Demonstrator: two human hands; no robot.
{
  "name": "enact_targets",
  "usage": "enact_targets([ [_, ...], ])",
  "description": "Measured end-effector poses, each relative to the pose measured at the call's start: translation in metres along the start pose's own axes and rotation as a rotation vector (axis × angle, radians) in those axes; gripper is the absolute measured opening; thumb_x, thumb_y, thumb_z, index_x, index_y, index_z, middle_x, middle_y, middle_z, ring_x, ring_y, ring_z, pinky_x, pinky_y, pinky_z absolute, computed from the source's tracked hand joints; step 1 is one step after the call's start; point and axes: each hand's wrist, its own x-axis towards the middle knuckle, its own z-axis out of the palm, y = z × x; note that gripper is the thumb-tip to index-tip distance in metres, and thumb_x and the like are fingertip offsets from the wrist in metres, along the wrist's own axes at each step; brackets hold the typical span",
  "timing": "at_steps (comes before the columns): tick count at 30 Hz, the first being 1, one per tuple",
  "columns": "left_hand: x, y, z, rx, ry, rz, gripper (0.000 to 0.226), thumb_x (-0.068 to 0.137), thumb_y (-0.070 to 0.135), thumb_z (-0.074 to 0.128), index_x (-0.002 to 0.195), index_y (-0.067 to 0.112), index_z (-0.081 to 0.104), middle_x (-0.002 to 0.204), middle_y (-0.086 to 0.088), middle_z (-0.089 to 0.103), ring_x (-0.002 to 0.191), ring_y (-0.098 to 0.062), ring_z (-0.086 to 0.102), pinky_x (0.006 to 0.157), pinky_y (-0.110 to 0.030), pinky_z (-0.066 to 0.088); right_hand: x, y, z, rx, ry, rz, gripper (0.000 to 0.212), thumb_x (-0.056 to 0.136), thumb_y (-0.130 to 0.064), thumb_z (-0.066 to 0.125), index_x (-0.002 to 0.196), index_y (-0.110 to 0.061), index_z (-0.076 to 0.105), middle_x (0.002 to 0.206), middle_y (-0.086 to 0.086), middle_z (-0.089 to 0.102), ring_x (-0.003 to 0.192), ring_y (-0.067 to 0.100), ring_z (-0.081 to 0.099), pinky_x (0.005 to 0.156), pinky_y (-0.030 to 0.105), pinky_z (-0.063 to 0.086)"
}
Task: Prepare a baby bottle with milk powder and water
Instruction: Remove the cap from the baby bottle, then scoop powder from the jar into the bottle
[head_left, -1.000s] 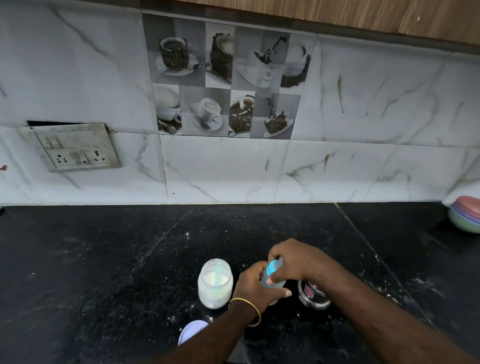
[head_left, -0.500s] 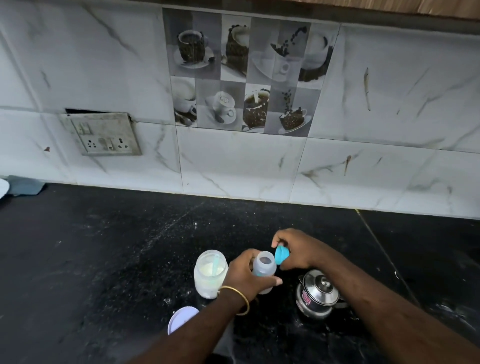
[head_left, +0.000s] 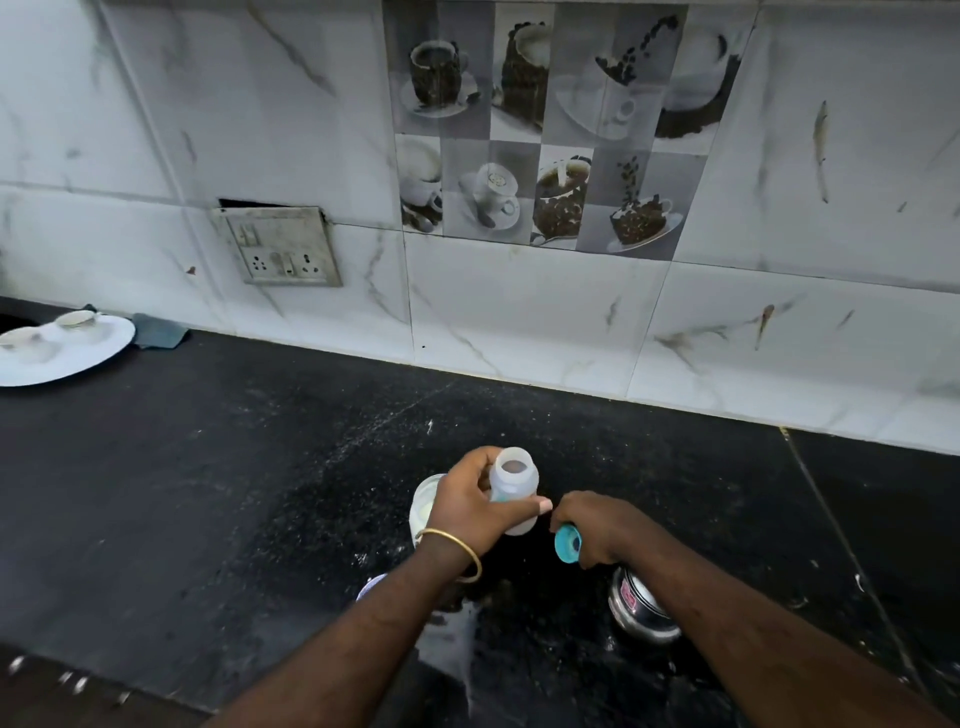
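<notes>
My left hand (head_left: 475, 506) grips a small translucent baby bottle (head_left: 514, 480), upright on the black counter, with its mouth uncovered. My right hand (head_left: 605, 527) holds the bottle's teal cap (head_left: 567, 543) low, just to the right of the bottle and apart from it. A white jar of milk powder (head_left: 423, 506) stands behind my left hand, mostly hidden by it. A steel container (head_left: 641, 608) sits under my right forearm.
A pale lilac lid (head_left: 371, 582) lies on the black counter (head_left: 208, 493) under my left wrist. A white plate (head_left: 72, 356) with small cups sits at the far left by the wall. White powder is spilled on the counter.
My right hand took the teal cap off the bottle and carried it down to the right. The view has swung left, which brought the white plate into sight.
</notes>
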Motion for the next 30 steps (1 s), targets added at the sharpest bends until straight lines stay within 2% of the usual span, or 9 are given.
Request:
enact_targets([
  [3,0.01,0.013,-0.021,-0.01,0.06,0.031,0.06,0.047,0.043,0.093,0.099,0.027,0.068,0.096,0.007,0.075,0.09,-0.01,0.071,0.081,-0.03,0.059,0.004,0.0,0.002,-0.003,-0.018,-0.007,0.065,0.071,-0.012,0.08,0.129,-0.029,0.059,0.132,-0.004,0.053,0.119,0.018,0.053,0.096,0.035,0.049],
  [7,0.023,0.022,-0.056,-0.017,0.145,0.037,0.056,0.048,0.038,0.095,0.096,0.028,0.069,0.096,0.005,0.075,0.091,-0.015,0.072,0.083,-0.038,0.061,0.006,-0.008,-0.013,0.092,-0.025,-0.026,0.075,0.067,-0.028,0.087,0.134,-0.028,0.054,0.128,-0.004,0.051,0.117,0.017,0.053,0.094,0.034,0.05],
  [10,0.03,0.021,-0.081,-0.009,0.196,0.042,0.057,0.047,0.039,0.095,0.096,0.026,0.07,0.095,0.005,0.075,0.089,-0.017,0.072,0.081,-0.04,0.061,0.009,-0.031,-0.043,0.437,0.289,-0.148,0.04,0.074,-0.034,0.085,0.109,-0.023,0.07,0.103,-0.007,0.061,0.091,0.009,0.06,0.077,0.017,0.046],
  [12,0.033,0.017,-0.096,0.014,0.215,0.058,0.055,0.048,0.039,0.095,0.096,0.026,0.07,0.094,0.006,0.075,0.087,-0.014,0.072,0.079,-0.038,0.062,0.014,-0.056,-0.064,0.535,0.455,-0.261,0.02,0.076,-0.03,0.083,0.093,-0.023,0.075,0.09,-0.006,0.063,0.081,0.008,0.061,0.074,0.022,0.047],
  [16,0.036,0.004,-0.119,0.028,0.23,0.06,0.055,0.051,0.035,0.096,0.098,0.026,0.07,0.095,0.007,0.074,0.088,-0.012,0.071,0.079,-0.037,0.062,0.027,-0.104,-0.08,0.306,0.356,-0.376,0.01,0.082,-0.027,0.073,0.092,-0.029,0.074,0.104,-0.009,0.061,0.099,0.01,0.059,0.087,0.034,0.05],
  [19,0.038,-0.006,-0.131,0.034,0.214,0.056,0.056,0.05,0.041,0.094,0.098,0.03,0.069,0.097,0.009,0.073,0.089,-0.01,0.07,0.078,-0.035,0.062,0.038,-0.125,-0.078,0.014,0.281,-0.341,0.016,0.085,-0.024,0.068,0.097,-0.031,0.075,0.122,-0.01,0.058,0.114,0.015,0.055,0.087,0.036,0.049],
  [23,0.043,-0.02,-0.144,0.021,0.192,0.036,0.055,0.049,0.044,0.094,0.097,0.032,0.069,0.095,0.014,0.073,0.087,-0.004,0.07,0.075,-0.029,0.061,0.052,-0.146,-0.074,-0.341,0.163,-0.283,0.029,0.09,-0.02,0.065,0.116,-0.029,0.071,0.142,-0.004,0.052,0.13,0.023,0.046,0.091,0.037,0.042],
  [26,0.045,-0.025,-0.147,0.002,0.17,0.028,0.055,0.049,0.045,0.093,0.097,0.032,0.069,0.095,0.014,0.073,0.087,-0.005,0.07,0.075,-0.029,0.061,0.058,-0.155,-0.07,-0.494,0.122,-0.211,0.029,0.092,-0.015,0.062,0.12,-0.02,0.068,0.138,0.002,0.054,0.126,0.028,0.048,0.091,0.039,0.041],
  [30,0.05,-0.033,-0.152,-0.012,0.134,0.022,0.056,0.05,0.042,0.094,0.098,0.03,0.07,0.097,0.012,0.074,0.089,-0.008,0.07,0.079,-0.035,0.062,0.06,-0.162,-0.069,-0.461,0.137,-0.142,0.023,0.09,-0.015,0.064,0.112,-0.016,0.069,0.128,0.003,0.058,0.118,0.029,0.053,0.085,0.039,0.043],
])
